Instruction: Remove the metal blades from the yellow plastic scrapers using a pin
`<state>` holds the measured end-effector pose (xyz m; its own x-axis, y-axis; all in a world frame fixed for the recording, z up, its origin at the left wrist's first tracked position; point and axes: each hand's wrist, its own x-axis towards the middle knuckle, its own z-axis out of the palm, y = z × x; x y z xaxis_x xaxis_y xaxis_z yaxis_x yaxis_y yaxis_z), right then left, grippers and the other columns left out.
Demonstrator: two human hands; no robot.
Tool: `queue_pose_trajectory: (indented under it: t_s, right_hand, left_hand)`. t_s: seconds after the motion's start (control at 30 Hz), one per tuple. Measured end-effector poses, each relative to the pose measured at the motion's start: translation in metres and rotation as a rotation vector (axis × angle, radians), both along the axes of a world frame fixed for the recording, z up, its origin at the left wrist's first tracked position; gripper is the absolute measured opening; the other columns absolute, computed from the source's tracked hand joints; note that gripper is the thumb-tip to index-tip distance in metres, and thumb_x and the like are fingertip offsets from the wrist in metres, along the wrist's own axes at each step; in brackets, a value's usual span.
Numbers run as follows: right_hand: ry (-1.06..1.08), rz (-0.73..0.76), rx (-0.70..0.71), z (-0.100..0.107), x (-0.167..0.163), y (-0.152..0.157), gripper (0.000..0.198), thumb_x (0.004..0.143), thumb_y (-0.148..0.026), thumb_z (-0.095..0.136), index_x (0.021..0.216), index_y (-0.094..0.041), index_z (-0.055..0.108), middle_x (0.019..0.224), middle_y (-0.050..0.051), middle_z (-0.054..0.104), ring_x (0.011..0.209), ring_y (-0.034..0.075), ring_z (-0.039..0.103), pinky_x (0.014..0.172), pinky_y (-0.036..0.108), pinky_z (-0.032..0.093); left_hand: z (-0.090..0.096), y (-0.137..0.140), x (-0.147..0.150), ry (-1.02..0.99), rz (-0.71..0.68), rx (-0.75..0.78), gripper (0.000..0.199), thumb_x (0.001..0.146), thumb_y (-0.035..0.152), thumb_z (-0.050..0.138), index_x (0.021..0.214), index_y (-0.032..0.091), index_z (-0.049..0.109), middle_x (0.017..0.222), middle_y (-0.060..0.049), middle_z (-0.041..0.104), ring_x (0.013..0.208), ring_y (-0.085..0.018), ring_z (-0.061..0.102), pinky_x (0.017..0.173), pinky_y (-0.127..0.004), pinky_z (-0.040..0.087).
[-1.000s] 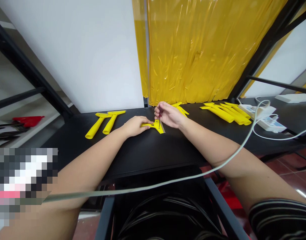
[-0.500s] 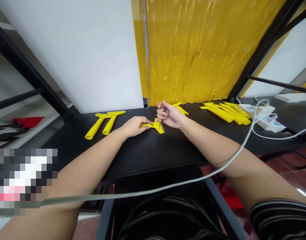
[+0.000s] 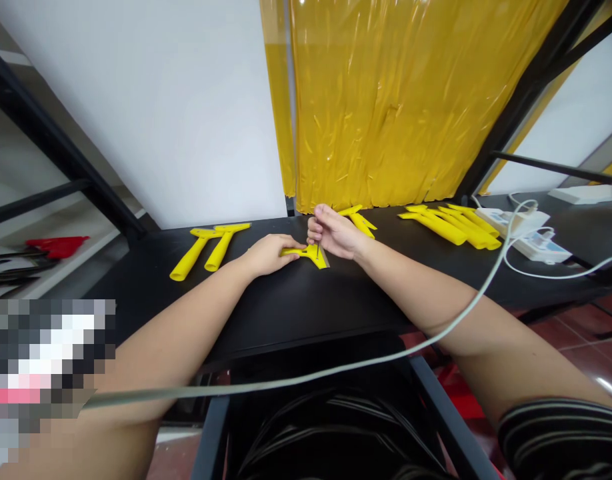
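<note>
A yellow scraper [image 3: 316, 256] with a thin blade edge lies on the black table, its head turned to the right. My left hand [image 3: 272, 255] is closed around its handle and presses it down. Above the scraper's head, my right hand [image 3: 331, 232] is curled around a screwdriver [image 3: 318, 249], whose thin shaft points down at the head. The fingers hide most of the screwdriver's handle. Just behind my right hand lie more yellow scraper pieces [image 3: 362, 223], partly covered by the wrist.
Two yellow scrapers [image 3: 220, 248] lie at the left of the black table [image 3: 306, 313]. Several more [image 3: 456, 227] are piled at the right, beside white power strips [image 3: 536, 243]. A pale cable [image 3: 366, 364] crosses in front of my arms. A yellow-wrapped panel [image 3: 386, 107] stands behind.
My right hand has turned a little and shifted slightly left and down over the scraper's head. My left hand keeps its hold on the scraper.
</note>
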<state>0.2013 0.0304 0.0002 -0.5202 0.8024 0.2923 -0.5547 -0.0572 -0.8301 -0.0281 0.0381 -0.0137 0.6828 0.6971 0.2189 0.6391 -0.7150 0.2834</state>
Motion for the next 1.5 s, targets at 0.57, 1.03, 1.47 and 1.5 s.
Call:
queue_pose_trajectory:
  t_s: [0.57,1.03,1.47,1.5]
  right_hand:
    - [-0.122,0.023,-0.052,0.004,0.002,-0.003,0.038,0.107,-0.053,0.047,0.085,-0.023,0.052,0.059,-0.008,0.033,0.052,0.011,0.034,0.066,0.027,0.048]
    - [-0.182,-0.305,-0.069,0.020,0.019,0.006,0.039,0.101,-0.058,0.055,0.088,-0.022,0.058,0.062,-0.007,0.036,0.048,0.008,0.030,0.045,0.019,0.029]
    - [-1.134,-0.225,-0.189,0.021,0.022,-0.001,0.012,0.092,-0.015,0.070,0.080,-0.015,0.067,0.071,0.006,0.076,0.035,0.003,0.047,0.031,0.017,0.017]
    - [-1.140,-0.214,-0.202,0.022,0.021,-0.002,0.012,0.093,-0.015,0.069,0.081,-0.015,0.066,0.069,0.005,0.075,0.032,0.002,0.044,0.030,0.017,0.016]
  left_hand:
    - [0.000,-0.001,0.000,0.013,-0.018,0.021,0.035,0.098,0.032,0.061,0.127,0.021,0.075,0.119,-0.008,0.076,0.106,-0.024,0.071,0.097,-0.036,0.053]
    - [-0.001,0.000,-0.001,-0.009,-0.071,0.037,0.035,0.100,0.031,0.059,0.130,0.021,0.073,0.125,-0.008,0.075,0.114,-0.025,0.070,0.102,-0.039,0.052]
    - [-0.002,0.001,-0.005,-0.128,-0.136,0.092,0.032,0.100,0.035,0.061,0.127,0.023,0.074,0.119,-0.008,0.076,0.109,-0.022,0.070,0.101,-0.039,0.052]
    - [-0.002,0.001,-0.005,-0.123,-0.143,0.093,0.032,0.100,0.034,0.061,0.127,0.023,0.074,0.119,-0.008,0.076,0.109,-0.022,0.070,0.101,-0.039,0.052]
